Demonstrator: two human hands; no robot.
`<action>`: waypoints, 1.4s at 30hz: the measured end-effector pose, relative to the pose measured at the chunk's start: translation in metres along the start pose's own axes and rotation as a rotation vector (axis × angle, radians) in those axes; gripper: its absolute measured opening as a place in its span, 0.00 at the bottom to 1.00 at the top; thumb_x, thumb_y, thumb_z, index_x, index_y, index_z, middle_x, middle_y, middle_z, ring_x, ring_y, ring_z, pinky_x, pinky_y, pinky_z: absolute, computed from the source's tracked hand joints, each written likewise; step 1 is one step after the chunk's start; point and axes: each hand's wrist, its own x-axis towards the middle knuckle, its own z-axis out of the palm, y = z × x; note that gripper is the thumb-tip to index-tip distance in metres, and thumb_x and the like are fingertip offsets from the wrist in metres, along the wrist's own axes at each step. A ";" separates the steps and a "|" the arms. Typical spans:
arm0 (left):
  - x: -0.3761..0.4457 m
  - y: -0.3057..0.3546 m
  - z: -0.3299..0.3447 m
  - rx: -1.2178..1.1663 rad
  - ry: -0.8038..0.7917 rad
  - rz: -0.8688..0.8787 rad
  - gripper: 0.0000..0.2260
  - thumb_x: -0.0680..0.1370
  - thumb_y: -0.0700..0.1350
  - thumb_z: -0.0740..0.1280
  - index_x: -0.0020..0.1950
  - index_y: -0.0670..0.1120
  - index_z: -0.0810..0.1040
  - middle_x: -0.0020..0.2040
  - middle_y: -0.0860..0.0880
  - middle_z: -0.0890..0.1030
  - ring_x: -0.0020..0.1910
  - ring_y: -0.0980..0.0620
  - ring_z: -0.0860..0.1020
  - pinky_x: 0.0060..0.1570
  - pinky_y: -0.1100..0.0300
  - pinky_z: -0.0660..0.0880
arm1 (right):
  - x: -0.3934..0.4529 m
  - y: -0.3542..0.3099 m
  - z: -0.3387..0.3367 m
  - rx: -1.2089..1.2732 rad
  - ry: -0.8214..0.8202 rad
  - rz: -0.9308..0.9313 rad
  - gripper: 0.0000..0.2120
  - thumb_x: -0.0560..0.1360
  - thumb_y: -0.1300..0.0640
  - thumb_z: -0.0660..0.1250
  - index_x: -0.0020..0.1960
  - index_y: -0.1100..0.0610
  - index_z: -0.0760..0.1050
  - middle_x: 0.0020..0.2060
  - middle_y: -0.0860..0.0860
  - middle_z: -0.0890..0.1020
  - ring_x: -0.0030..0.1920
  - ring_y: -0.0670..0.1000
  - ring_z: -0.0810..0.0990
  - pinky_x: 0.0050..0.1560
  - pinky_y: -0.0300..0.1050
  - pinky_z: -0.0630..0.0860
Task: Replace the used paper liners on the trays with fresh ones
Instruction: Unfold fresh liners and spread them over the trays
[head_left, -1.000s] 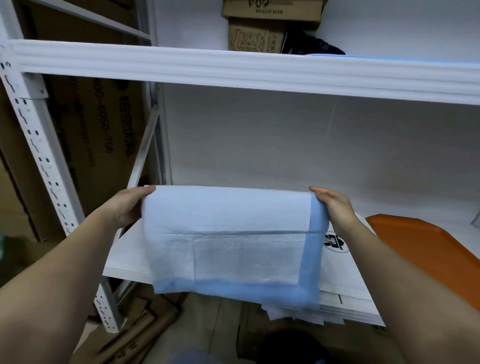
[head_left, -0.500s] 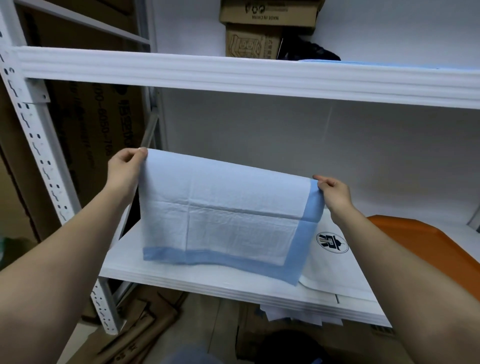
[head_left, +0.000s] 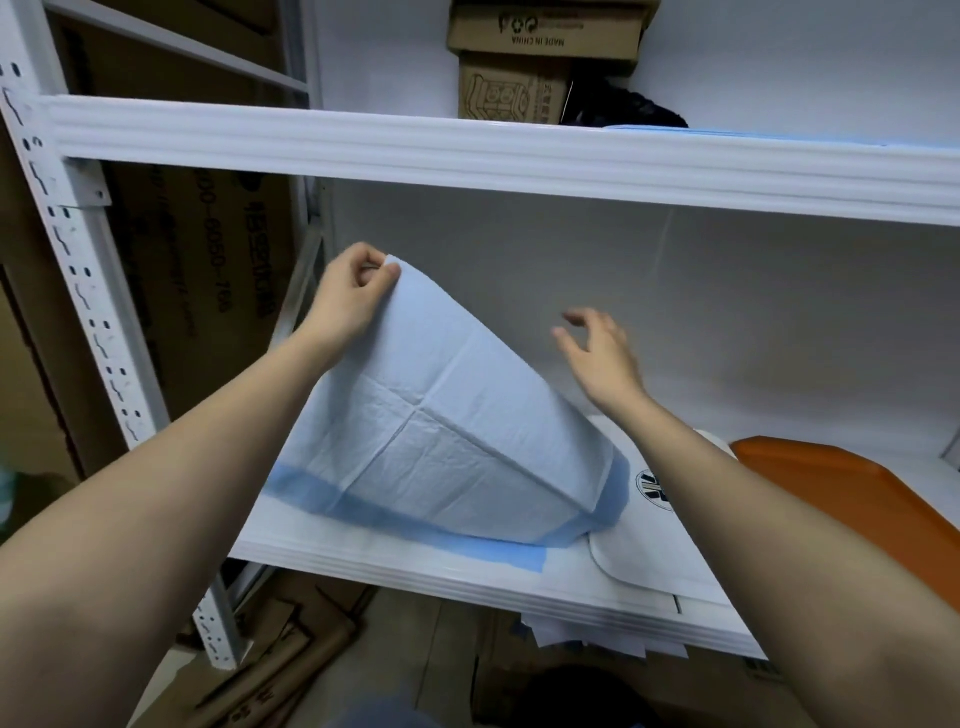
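Paper liner (head_left: 441, 415) hangs pinched by left hand (head_left: 349, 296) fingers (lifted to unfold); right hand (head_left: 597, 358) spread, empty.

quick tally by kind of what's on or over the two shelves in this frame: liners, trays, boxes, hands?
Blue-bordered liner: 1
Orange tray: 1
White printed sheet with logo: 1
Cardboard boxes on upper shelf: 2
Hands, left hand and right hand: 2
Total: 7
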 end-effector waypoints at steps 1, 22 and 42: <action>-0.001 0.004 0.004 0.001 -0.037 0.017 0.09 0.79 0.46 0.65 0.39 0.50 0.70 0.31 0.54 0.67 0.29 0.61 0.65 0.32 0.67 0.63 | 0.002 -0.016 0.004 0.062 -0.058 -0.103 0.18 0.79 0.47 0.61 0.66 0.53 0.70 0.64 0.50 0.74 0.67 0.52 0.69 0.68 0.52 0.63; -0.015 -0.023 -0.027 0.227 -0.504 -0.219 0.07 0.74 0.47 0.72 0.43 0.44 0.82 0.41 0.48 0.82 0.40 0.53 0.79 0.43 0.60 0.74 | 0.009 -0.045 -0.013 0.588 -0.151 -0.104 0.05 0.76 0.57 0.67 0.44 0.57 0.73 0.37 0.48 0.76 0.35 0.42 0.74 0.36 0.37 0.71; -0.009 -0.019 -0.026 0.360 -0.534 -0.115 0.11 0.69 0.49 0.75 0.44 0.42 0.82 0.44 0.45 0.83 0.43 0.51 0.79 0.45 0.57 0.75 | 0.040 -0.026 -0.051 0.369 -0.033 -0.216 0.04 0.74 0.57 0.69 0.46 0.55 0.75 0.40 0.44 0.77 0.41 0.42 0.74 0.42 0.34 0.70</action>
